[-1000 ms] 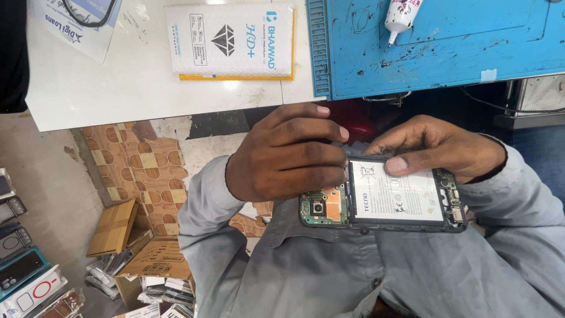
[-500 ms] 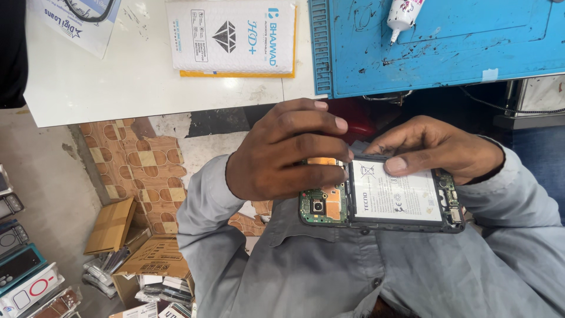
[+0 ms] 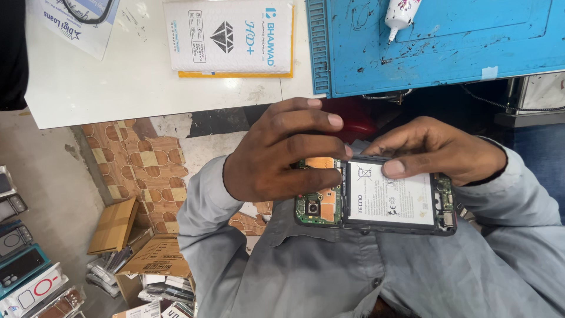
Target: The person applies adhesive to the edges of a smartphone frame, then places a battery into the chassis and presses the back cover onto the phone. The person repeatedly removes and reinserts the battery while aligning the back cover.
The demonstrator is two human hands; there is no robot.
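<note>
An opened phone (image 3: 376, 197) with its back cover off lies level between both hands, above my lap in a grey shirt. A white battery (image 3: 391, 200) fills its middle, and a green circuit board (image 3: 318, 206) with a camera module shows at the left end. My left hand (image 3: 276, 156) grips that left end, with its fingertips curled over the board's top edge by a copper-coloured patch. My right hand (image 3: 438, 150) holds the right half, its thumb pressed flat on the battery's upper edge.
A white tabletop (image 3: 135, 76) bears a white packet with a yellow edge (image 3: 229, 38). A blue work mat (image 3: 447, 44) carries a white glue tube (image 3: 400, 12). On the tiled floor at left lie cardboard boxes (image 3: 115, 227) and stacked phones and cases (image 3: 23, 265).
My left fingers have drawn back a little from the board, so more of the copper-coloured patch shows. The right hand and phone have stayed in place.
</note>
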